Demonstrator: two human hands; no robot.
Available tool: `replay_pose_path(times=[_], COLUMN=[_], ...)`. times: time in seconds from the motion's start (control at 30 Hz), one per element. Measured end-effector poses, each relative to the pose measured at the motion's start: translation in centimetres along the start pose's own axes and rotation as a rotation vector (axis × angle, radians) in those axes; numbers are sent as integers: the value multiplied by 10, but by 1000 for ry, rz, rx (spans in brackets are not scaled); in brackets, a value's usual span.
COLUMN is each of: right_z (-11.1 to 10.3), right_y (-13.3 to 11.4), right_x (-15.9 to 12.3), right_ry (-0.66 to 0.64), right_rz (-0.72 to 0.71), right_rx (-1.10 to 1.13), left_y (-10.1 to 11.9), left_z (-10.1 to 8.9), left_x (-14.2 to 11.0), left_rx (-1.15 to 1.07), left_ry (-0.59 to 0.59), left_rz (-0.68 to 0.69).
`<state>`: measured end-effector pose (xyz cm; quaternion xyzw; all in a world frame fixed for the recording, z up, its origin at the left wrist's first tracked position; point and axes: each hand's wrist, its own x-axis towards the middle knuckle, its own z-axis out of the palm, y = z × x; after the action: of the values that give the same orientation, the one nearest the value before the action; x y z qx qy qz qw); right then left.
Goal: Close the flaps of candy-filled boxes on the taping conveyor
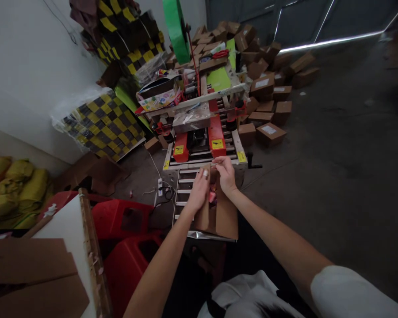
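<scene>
An open brown cardboard box [225, 216] sits on the metal roller table [182, 194] in front of a carton-sealing machine [205, 132] with red parts. My left hand [199, 190] lies flat against the box's left flap, fingers stretched out. My right hand [224, 173] is curled over the far flap at the box's top edge, gripping it. Something pink [212, 196] shows inside the box between my hands.
Many sealed brown boxes [268, 88] are piled on the floor beyond the machine. A green tape roll [176, 28] stands above it. Red plastic stools [126, 238] and flat cardboard sheets [33, 278] are at my left. Black-and-yellow checkered stacks [109, 123] lean on the wall.
</scene>
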<state>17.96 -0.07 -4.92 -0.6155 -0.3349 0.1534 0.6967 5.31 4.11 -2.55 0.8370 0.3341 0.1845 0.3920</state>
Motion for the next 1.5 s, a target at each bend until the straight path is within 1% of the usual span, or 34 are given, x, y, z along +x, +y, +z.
replay_pose_path(times=[0.07,0.1,0.17,0.23,0.3,0.37,0.43,0.5,0.53,0.6,0.67,0.73,0.83,0.9,0.93,1.0,1.07,1.13,1.2,1.23,1.3,1.4,1.47,1.5], right_z=[5,6,2,-11,-30,-48,-59,-58,-54,-43,-34,-31,-34,-36,-36,-35,-36,-40,-48,-53,-63,-73,-72,-68], right_y=[5,6,2,-5,-9,-6,1,8,11,10,5,-3,-13,-14,-14,-8,2,10,12,9,-3,-22,-26,-26], right_x=[9,12,14,4,-19,-51,-82,-105,-111,-113,-106,-97,-88,-86,-84,-80,-73,-68,-70,-75,-93,-123,-132,-131], right_ry=[48,57,74,117,128,58,-55,-121,-139,-183,-247,-313,-383,-404,-404,-403,-450,-523,-567,-584,-652,-776,-784,-777], right_rz=[72,90,98,57,-25,-70,-29,33,43,14,-51,-101,-127,-134,-144,-174,-182,-150,-133,-146,-210,-274,-275,-280], right_rx=[99,117,117,71,-36,-126,-138,-145,-189,-368,-581,-718,-787,-819,-830,-828,-776,-692,-627,-612,-621,-728,-844,-894], left_y=[7,11,16,17,15,12,12,17,20,26,26,19,2,-5,-7,-3,7,21,32,36,37,25,15,10], left_z=[9,13,16,13,8,5,6,11,14,20,20,14,2,-2,-1,5,13,20,24,24,23,19,14,12], left_x=[-5,-8,-12,-14,-12,-11,-11,-14,-16,-18,-18,-17,-15,-15,-15,-16,-18,-21,-25,-27,-31,-29,-18,-11], left_rx=[330,460,608,658,656,641,647,699,737,788,729,549,240,126,118,200,374,544,647,664,633,486,337,252], left_ry=[-74,-101,-120,-124,-130,-152,-184,-167,-142,-106,-109,-113,-80,-64,-57,-56,-68,-85,-114,-128,-149,-161,-170,-160], left_rz=[109,137,132,113,120,141,146,116,91,42,20,25,28,3,-11,-11,9,-1,-47,-72,-94,-88,-122,-159])
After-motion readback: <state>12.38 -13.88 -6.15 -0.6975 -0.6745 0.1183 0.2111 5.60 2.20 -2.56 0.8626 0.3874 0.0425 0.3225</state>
